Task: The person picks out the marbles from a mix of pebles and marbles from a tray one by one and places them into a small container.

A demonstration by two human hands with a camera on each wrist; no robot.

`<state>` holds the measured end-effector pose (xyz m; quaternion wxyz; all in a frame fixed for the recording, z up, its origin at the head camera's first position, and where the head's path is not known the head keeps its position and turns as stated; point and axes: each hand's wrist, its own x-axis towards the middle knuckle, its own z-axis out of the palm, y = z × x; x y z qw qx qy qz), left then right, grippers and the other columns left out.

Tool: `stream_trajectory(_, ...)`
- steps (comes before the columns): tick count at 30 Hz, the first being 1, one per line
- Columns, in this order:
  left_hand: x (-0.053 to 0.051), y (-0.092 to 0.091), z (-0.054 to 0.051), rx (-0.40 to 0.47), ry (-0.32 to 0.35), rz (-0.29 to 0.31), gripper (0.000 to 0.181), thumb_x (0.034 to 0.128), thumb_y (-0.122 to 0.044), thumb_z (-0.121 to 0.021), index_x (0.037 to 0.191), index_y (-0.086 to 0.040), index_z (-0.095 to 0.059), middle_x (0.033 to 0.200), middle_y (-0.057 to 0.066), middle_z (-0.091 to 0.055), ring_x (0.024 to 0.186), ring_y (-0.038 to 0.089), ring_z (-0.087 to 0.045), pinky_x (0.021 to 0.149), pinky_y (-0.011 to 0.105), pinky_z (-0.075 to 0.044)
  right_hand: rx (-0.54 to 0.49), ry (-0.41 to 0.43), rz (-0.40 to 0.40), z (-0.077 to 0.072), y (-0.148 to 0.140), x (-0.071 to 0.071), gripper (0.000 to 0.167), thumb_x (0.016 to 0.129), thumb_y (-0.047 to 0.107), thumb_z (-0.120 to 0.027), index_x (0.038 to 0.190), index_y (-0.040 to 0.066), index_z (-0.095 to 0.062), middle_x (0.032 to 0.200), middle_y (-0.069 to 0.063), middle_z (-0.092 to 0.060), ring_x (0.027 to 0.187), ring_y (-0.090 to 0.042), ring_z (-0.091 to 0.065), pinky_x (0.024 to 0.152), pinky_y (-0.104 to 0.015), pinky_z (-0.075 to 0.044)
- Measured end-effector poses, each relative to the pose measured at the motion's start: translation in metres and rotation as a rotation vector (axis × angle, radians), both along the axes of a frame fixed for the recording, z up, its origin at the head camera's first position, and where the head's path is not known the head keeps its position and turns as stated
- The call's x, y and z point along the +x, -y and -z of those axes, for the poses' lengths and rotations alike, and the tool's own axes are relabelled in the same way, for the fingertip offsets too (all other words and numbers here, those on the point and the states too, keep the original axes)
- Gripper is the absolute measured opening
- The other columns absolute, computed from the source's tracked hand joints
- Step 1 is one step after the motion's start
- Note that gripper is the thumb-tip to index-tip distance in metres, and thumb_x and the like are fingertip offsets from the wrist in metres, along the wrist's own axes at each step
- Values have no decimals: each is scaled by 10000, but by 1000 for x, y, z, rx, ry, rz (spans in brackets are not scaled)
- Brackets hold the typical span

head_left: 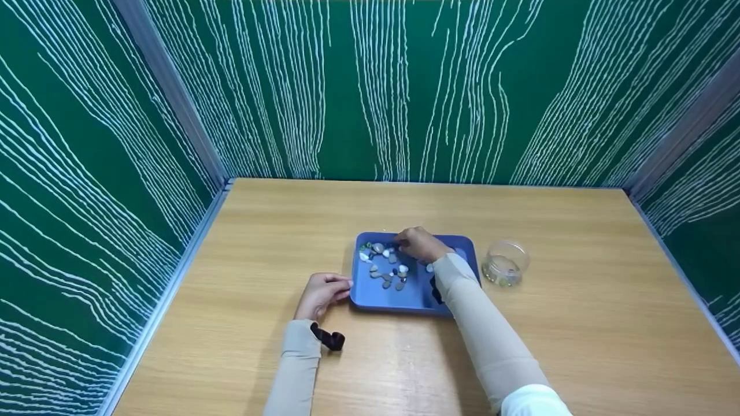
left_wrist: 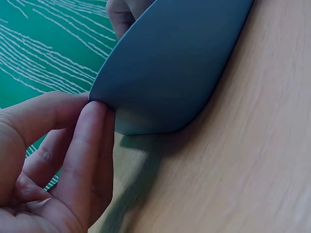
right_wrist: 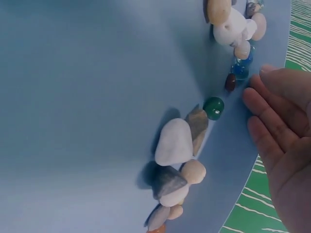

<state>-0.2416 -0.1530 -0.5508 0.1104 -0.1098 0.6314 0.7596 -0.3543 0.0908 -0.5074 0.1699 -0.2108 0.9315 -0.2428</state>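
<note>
Tabletop (head_left: 589,323) surrounds the tray (head_left: 374,297), left hand (head_left: 324,293) pinching its rim (left_wrist: 108,64), right hand (head_left: 423,245) loosely extended, apparently empty.

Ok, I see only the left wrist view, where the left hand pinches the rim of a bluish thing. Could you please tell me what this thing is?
Observer: The head view shows that it is a shallow blue tray.
Operator: Thank you. And what is lying inside it, please?
Observer: The right wrist view shows stones and a few glassy beads in it.
Operator: I understand. Is there also something standing outside of the tray?
Observer: Yes, in the head view a clear round container stands just to its right.
</note>
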Motion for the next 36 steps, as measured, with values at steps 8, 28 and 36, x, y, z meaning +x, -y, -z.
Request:
stream_trajectory(8,0,0,0,-19,15,-12,229,815,96,-662,1026,177,-630,833,89,-694,681,85,-662,672,187,-608,0,-49,-16,4,1,3,328,941,16,-556,1259,56,-629,1290,-140,-613,1207,-291,-576,1034,-438,-500)
stream_trajectory(28,3,1,-10,13,13,33,255,835,101,-642,1059,210,-585,803,53,-681,729,102,-661,712,209,-614,-7,-46,-18,17,-4,5,272,906,34,-629,1170,59,-689,1209,-136,-659,1077,-249,-631,954,-393,-561)
stream_trajectory(36,-2,0,2,0,22,-9,232,823,88,-670,1029,177,-614,790,44,-681,694,89,-656,671,188,-608,-16,-58,-12,17,-3,8,226,906,54,-636,1119,56,-712,1142,-126,-686,939,-206,-631,874,-358,-590)
